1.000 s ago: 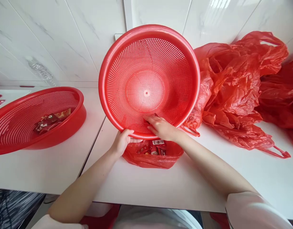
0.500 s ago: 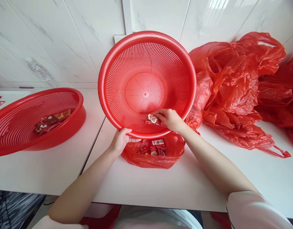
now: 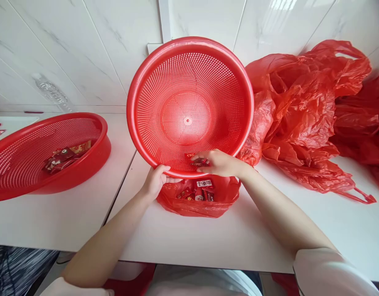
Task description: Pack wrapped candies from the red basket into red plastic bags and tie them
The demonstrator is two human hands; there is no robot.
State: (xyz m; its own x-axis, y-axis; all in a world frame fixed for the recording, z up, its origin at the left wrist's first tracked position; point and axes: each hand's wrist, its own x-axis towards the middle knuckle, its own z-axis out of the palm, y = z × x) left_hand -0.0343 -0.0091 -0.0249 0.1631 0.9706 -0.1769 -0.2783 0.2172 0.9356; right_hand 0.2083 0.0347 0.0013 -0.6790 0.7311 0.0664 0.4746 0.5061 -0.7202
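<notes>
Holding basket [image 3: 177, 82] tilted with left hand [image 3: 155, 181], right hand [image 3: 222, 163] pinches packet [image 3: 199, 162].

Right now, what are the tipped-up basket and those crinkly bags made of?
Basket: looks like stiff moulded plastic, glossy red, with rows of tiny holes and a shiny rim that the left hand grips. Bags: probably thin plastic film, since they crumple, crease and glow where light passes. Packet in the right hand: maybe glossy wrapper, too small to be sure.
</notes>
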